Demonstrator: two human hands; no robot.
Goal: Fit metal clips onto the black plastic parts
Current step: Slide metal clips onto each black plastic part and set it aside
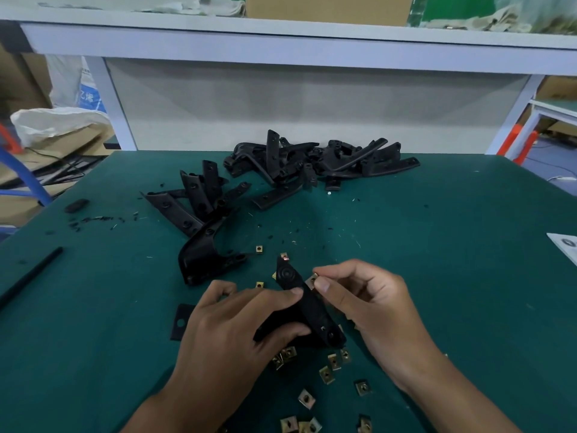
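**A:** What's the room like from your feed?

**B:** I'm looking down on a green-matted workbench (437,276) with a white shelf frame (281,48) across its far edge and cardboard boxes (327,7) on top. Black shavings litter the mat towards the left edge.

**A:** And the parts?

**B:** A heap of black plastic parts (321,160) lies at the far edge, and a smaller cluster (199,198) sits nearer the middle-left. Brass-coloured metal clips (326,375) are scattered along the near edge, a few more just beyond the hands.

**A:** The piece being worked?

**B:** I see one black plastic part (299,295) held above the mat near the near edge. Its long axis runs diagonally, the narrow tip pointing away and slightly left, the broader end towards me and right.

**A:** Hands?

**B:** The left hand (237,332) grips that part, thumb along its top face and fingers curled under. The right hand (371,304) pinches a single clip (312,280) between thumb and forefinger, right against the part's right edge.
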